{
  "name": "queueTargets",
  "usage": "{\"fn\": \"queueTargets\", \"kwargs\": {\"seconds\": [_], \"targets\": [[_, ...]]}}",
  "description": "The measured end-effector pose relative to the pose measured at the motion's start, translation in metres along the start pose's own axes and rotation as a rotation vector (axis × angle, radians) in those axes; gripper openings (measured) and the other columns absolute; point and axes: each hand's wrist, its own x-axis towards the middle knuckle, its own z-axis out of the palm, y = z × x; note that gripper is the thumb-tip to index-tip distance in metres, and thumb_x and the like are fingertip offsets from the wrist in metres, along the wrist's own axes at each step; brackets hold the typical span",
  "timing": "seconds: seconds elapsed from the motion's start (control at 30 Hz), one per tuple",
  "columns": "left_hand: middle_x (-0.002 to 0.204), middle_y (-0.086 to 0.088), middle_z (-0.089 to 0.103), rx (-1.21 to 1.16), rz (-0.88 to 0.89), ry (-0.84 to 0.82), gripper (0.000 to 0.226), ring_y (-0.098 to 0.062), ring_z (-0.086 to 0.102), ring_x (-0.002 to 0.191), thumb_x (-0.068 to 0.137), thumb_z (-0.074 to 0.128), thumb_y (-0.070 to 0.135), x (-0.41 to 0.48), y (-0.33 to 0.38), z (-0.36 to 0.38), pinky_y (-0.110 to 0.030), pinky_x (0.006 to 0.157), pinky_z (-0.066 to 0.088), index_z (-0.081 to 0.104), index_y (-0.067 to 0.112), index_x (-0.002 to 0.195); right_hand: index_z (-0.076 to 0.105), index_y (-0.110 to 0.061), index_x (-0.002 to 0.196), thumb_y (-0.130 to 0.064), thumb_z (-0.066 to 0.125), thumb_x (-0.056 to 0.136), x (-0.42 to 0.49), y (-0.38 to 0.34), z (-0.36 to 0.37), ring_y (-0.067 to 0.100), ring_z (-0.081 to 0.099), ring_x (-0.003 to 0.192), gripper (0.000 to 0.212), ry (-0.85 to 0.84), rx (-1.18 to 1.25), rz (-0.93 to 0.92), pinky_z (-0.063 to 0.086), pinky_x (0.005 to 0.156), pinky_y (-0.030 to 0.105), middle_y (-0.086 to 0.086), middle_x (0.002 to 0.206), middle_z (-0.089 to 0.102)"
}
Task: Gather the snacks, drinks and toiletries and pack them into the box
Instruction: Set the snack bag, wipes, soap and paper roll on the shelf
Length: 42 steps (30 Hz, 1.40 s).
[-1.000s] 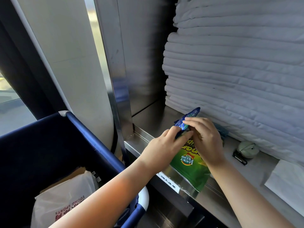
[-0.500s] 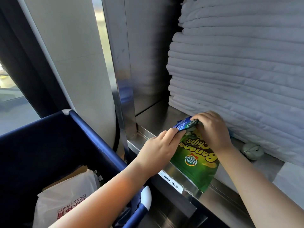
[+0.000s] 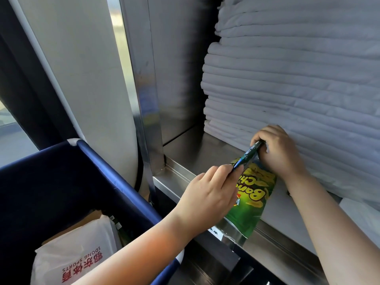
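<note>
Between your hands: blue packet (image 3: 247,155)
Your left hand (image 3: 207,195): pinches its near end
Your right hand (image 3: 278,153): grips its far end

Left hand (image 3: 207,196), right hand (image 3: 277,154), both curled, pinching.

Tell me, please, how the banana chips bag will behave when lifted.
The banana chips bag probably flops: its bottom sags over the shelf edge. Its glossy film looks slippery; the left hand and right hand pinch the blue packet.

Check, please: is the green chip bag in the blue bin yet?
Out: the chip bag rests on the steel shelf, overhanging its edge.
</note>
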Motion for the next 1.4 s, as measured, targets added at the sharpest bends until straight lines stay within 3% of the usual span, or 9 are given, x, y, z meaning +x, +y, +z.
{"fn": "queueTargets", "kwargs": {"seconds": [0.23,0.4,0.57,0.8,1.0,1.13,1.2,1.23,1.4], "targets": [[0.096,-0.006,0.062,-0.034,0.02,-0.048,0.039,-0.021,0.059,0.078,0.09,0.046,0.021,-0.006,0.013,0.002,-0.031,0.059,0.051,0.06,0.006,0.123,0.062,-0.01,0.062,-0.004,0.033,0.063,-0.003,0.004,-0.008,0.021,0.047,0.079,0.03,-0.043,-0.08,-0.041,0.035,0.062,0.03,-0.001,0.071,0.057],[0.093,-0.004,0.062,0.065,0.023,-0.132,0.038,-0.019,0.059,0.078,0.085,0.053,0.019,-0.025,0.007,0.018,-0.029,0.059,0.051,0.063,0.005,0.119,0.068,-0.008,0.075,0.016,0.049,0.071,-0.022,0.007,0.016,0.026,0.052,0.09,0.031,-0.09,-0.073,0.005,0.04,0.075,0.031,0.003,0.085,0.063],[0.094,-0.004,0.063,0.101,-0.018,-0.214,0.045,-0.019,0.061,0.08,0.076,0.067,0.017,-0.042,-0.001,0.031,-0.028,0.06,0.052,0.063,0.003,0.119,0.067,-0.009,0.103,0.002,0.06,0.084,-0.039,0.009,0.019,0.022,0.054,0.101,0.023,-0.106,-0.046,0.092,0.035,0.086,0.018,0.004,0.104,0.062],[0.088,-0.003,0.063,0.144,-0.106,-0.349,0.053,-0.019,0.058,0.073,0.065,0.076,0.031,-0.054,-0.007,0.042,-0.025,0.05,0.049,0.068,0.006,0.112,0.064,-0.009,0.109,-0.007,0.06,0.086,-0.082,0.004,0.02,0.022,0.057,0.105,0.023,-0.227,-0.037,0.321,0.043,0.09,0.031,0.004,0.111,0.062],[0.09,-0.002,0.061,0.085,-0.218,-0.388,0.046,-0.02,0.059,0.073,0.062,0.075,0.027,-0.049,-0.01,0.043,-0.026,0.058,0.052,0.07,0.017,0.107,0.054,-0.013,0.128,-0.022,0.053,0.093,-0.095,-0.008,0.023,0.018,0.042,0.126,0.036,-0.377,-0.129,0.355,0.035,0.101,0.027,0.001,0.135,0.049],[0.114,-0.005,0.065,0.082,-0.243,-0.469,0.053,-0.022,0.062,0.1,0.072,0.068,0.028,-0.046,-0.008,0.045,-0.029,0.08,0.054,0.062,0.011,0.121,0.03,-0.015,0.145,-0.042,0.031,0.099,-0.095,-0.025,0.035,0.021,0.02,0.141,0.053,-0.536,-0.331,0.393,0.023,0.112,0.033,0.008,0.153,0.025],[0.126,-0.006,0.058,0.07,-0.248,-0.553,0.056,-0.023,0.056,0.111,0.081,0.056,0.027,-0.047,-0.007,0.048,-0.032,0.09,0.048,0.05,0.007,0.133,0.025,-0.015,0.146,-0.047,0.021,0.099,-0.091,-0.032,0.041,0.023,0.019,0.141,0.058,-0.553,-0.415,0.415,0.024,0.112,0.035,0.011,0.154,0.023],[0.13,-0.005,0.056,0.077,-0.245,-0.571,0.057,-0.023,0.055,0.113,0.083,0.053,0.027,-0.048,-0.007,0.049,-0.032,0.092,0.047,0.046,0.007,0.136,0.024,-0.014,0.146,-0.05,0.02,0.098,-0.088,-0.035,0.043,0.025,0.02,0.14,0.06,-0.559,-0.434,0.421,0.025,0.111,0.036,0.012,0.153,0.024],[0.109,-0.004,0.068,0.06,-0.229,-0.583,0.062,-0.019,0.066,0.091,0.058,0.075,0.028,-0.049,-0.009,0.049,-0.026,0.074,0.054,0.065,0.009,0.117,0.016,-0.011,0.148,-0.059,0.03,0.093,-0.077,-0.036,0.056,0.031,0.006,0.144,0.074,-0.691,-0.41,0.359,0.013,0.115,0.041,0.02,0.155,0.01]]}}
